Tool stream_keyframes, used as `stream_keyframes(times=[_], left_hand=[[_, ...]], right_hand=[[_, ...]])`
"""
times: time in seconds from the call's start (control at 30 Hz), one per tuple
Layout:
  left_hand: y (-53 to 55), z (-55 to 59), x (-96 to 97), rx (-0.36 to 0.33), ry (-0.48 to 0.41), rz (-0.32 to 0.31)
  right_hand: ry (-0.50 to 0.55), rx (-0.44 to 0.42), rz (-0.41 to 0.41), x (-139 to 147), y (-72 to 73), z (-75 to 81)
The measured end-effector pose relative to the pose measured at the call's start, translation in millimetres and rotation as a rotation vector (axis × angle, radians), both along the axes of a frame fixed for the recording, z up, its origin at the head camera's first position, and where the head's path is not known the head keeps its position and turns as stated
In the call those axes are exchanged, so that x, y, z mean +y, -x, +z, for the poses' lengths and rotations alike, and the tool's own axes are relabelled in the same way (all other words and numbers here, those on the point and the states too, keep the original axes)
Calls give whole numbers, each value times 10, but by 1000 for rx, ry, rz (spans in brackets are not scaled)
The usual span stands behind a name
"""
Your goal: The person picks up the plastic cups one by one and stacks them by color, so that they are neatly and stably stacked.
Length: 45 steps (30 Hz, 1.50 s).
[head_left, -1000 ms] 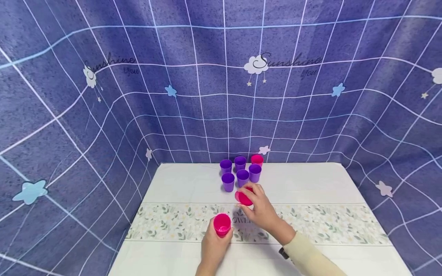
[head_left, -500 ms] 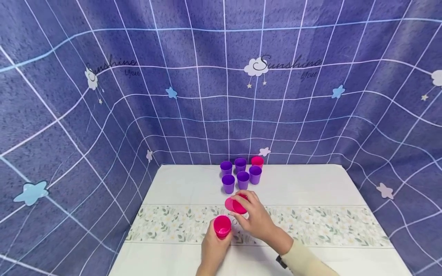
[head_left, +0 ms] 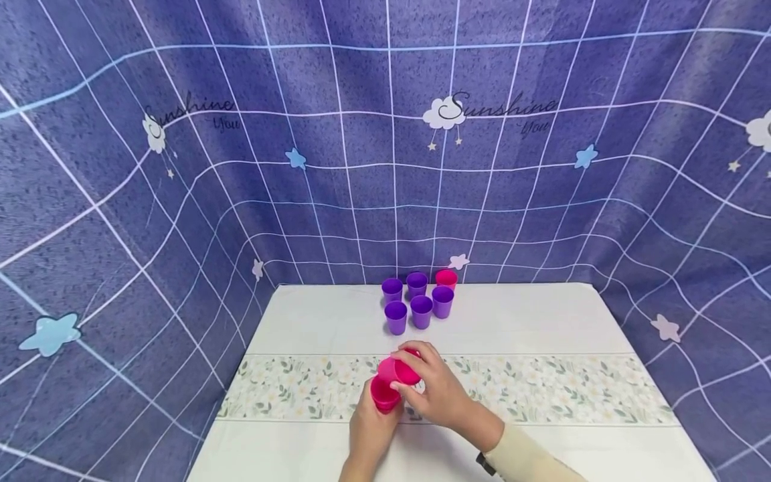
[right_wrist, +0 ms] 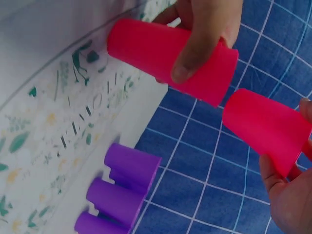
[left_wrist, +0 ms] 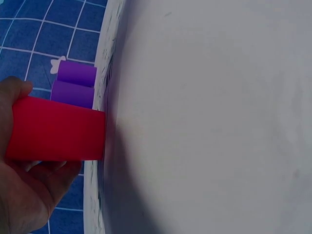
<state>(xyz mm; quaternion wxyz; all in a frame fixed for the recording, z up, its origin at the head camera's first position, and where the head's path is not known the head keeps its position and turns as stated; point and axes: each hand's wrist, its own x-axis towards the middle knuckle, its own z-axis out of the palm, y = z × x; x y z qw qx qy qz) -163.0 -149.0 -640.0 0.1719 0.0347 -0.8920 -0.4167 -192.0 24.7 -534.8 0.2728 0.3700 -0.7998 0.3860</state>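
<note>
My left hand [head_left: 373, 432] grips an upright pink cup [head_left: 385, 395] low over the printed band. A second rim line shows just below its top edge. In the left wrist view, fingers and thumb wrap round this cup [left_wrist: 58, 131]. My right hand [head_left: 436, 391] holds another pink cup [head_left: 390, 370], tilted with its base toward the left-hand cup's mouth. From the right wrist, that tilted cup's base [right_wrist: 248, 114] is right at the rim of the left-hand cup [right_wrist: 161, 56]. Thumb and fingers of the right hand [right_wrist: 292, 200] pinch it near its mouth.
Several purple cups [head_left: 396, 318] stand upright in two rows toward the back of the white table [head_left: 313, 321]. One pink cup [head_left: 446, 279] stands at their back right. A blue gridded curtain [head_left: 385, 167] encloses the table behind and at both sides.
The right hand has brought its tilted cup left and toward me, from beside the purple cups to the mouth of the left-hand cup. My left hand has stayed nearly still.
</note>
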Motion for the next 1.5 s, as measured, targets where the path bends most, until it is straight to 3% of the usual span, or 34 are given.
stream_keyframes(times=[0.47, 0.77, 1.03, 1.33, 1.5], left_hand=[[10, -38, -19, 49, 40, 2], [-9, -54, -13, 131, 77, 7], [1, -31, -28, 120, 92, -14], [-5, -66, -26, 225, 162, -22], [-13, -72, -20, 245, 157, -9]], right_hand=[[-16, 19, -4, -79, -58, -135], [-31, 42, 4, -142, -21, -240], [-65, 11, -21, -259, 4, -312], [-111, -5, -33, -365, 8, -363], [-115, -87, -32, -359, 29, -362]])
